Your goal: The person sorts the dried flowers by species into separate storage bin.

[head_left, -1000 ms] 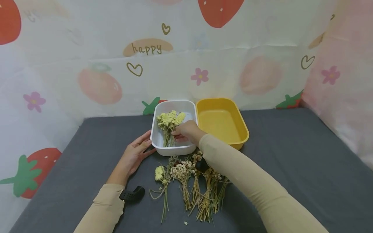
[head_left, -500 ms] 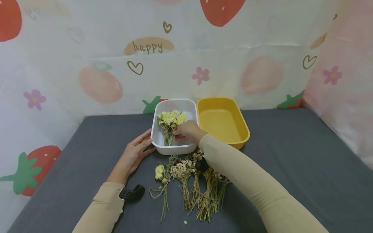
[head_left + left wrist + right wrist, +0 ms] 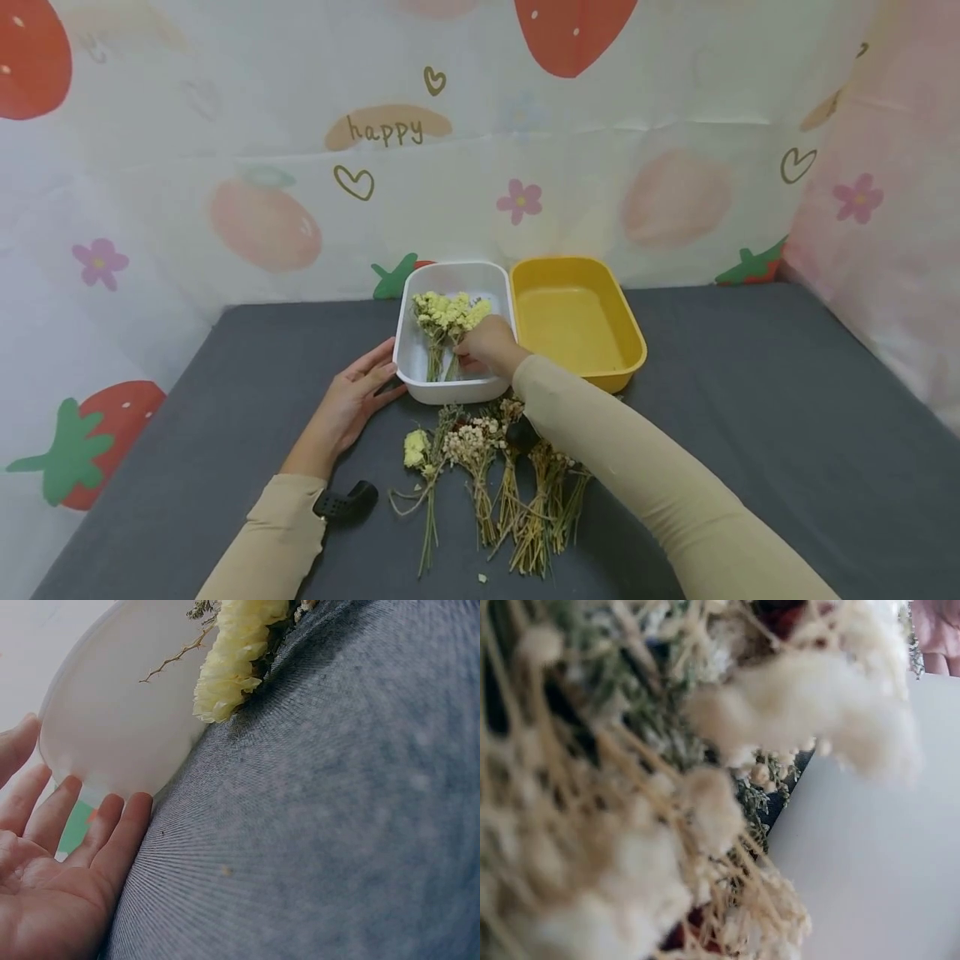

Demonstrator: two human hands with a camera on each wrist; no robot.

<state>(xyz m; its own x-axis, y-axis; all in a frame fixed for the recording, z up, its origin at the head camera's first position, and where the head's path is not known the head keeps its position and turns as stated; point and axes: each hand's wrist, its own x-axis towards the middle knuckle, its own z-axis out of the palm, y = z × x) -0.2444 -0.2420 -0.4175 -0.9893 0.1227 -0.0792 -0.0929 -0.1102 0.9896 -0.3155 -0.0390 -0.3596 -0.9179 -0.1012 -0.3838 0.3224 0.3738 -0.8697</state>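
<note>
One pale wall hanging (image 3: 570, 192), printed with strawberries, hearts and the word "happy", rises behind a bench (image 3: 720, 392) covered in dark grey cloth. Side by side near its back edge are a white tray (image 3: 456, 393) on the left and a yellow tray (image 3: 576, 329) on the right. In front of them lies a row of dried flower bunches (image 3: 474, 446), stems toward the person. Of the two hands, the left hand (image 3: 352, 408) has its fingers spread and extended, fingertips against the white tray's outer left side. Inside that tray, the right hand (image 3: 491, 346) pinches the stems of yellow flowers (image 3: 450, 310), whose heads point away from the person. One pale crumb (image 3: 482, 577) lies nearest the person.
</note>
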